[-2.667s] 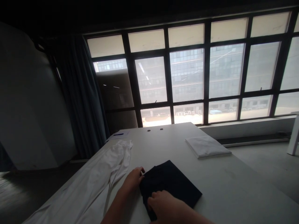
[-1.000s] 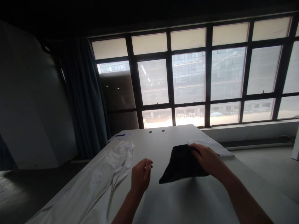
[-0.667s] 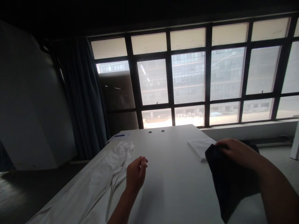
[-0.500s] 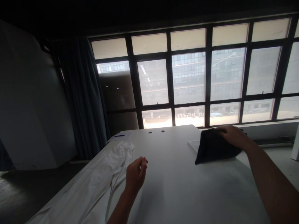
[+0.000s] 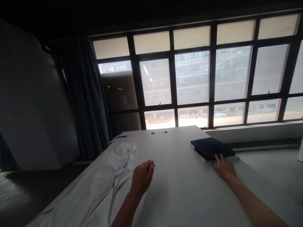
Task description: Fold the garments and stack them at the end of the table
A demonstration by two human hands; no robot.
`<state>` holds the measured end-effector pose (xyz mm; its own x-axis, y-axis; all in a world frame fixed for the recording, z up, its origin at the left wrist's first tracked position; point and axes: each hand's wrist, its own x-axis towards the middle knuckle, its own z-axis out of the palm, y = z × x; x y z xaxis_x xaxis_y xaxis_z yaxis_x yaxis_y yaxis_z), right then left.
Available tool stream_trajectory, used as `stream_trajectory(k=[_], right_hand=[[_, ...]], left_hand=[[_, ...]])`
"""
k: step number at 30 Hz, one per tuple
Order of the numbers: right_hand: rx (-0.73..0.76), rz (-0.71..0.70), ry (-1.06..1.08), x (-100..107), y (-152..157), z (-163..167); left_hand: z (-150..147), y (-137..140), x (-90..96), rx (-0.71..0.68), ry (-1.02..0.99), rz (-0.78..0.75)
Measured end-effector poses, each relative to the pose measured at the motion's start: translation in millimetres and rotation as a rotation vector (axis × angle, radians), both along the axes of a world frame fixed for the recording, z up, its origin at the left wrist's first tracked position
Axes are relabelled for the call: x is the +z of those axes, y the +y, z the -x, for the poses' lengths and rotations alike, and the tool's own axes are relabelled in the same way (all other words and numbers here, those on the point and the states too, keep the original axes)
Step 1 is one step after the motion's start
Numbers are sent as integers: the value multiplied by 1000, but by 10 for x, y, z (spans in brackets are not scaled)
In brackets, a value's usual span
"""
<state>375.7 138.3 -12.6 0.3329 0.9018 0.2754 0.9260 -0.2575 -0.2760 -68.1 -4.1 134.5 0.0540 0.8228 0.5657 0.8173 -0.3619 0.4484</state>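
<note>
A dark navy folded garment (image 5: 211, 147) lies flat at the right side of the white table, on top of a thin white folded thing (image 5: 201, 154) whose edge shows below it. My right hand (image 5: 223, 167) rests at the garment's near edge, fingers spread and touching the cloth, not gripping it. Above the middle of the table my left hand (image 5: 142, 176) is curled into a loose fist, with nothing visible in it. To its left, a crumpled white garment (image 5: 99, 173) is spread along the table's left side.
The white table (image 5: 180, 189) stretches toward the windows, with two round cable holes (image 5: 152, 133) at its far end. A pen (image 5: 122, 136) lies on paper (image 5: 127, 139) at the far left corner. A blue curtain (image 5: 85, 94) hangs behind on the left.
My right hand has let go of the dark garment, which now lies flat on the white thing, and has moved nearer to me. My left hand has shifted slightly right, still curled.
</note>
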Motion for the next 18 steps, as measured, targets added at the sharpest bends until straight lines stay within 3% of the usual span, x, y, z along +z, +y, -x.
stream_trajectory(k=[6,8,13,15,18], right_hand=[[27,59,-108,-177,-136,320],[89,75,-155,-213,-283,611],[213,173,-210,-205,-732,1564],[295,168,-186,-166,-879,1858],[384,132,-150,-107,-1009,2066]], left_hand=[[-54,73,-119,49,172,123],[-15,97,-199,54,211,208],[208,114,-411,-164,320,611],[335,154,-448,-86,396,636],[629,271,-481,222,511,456]])
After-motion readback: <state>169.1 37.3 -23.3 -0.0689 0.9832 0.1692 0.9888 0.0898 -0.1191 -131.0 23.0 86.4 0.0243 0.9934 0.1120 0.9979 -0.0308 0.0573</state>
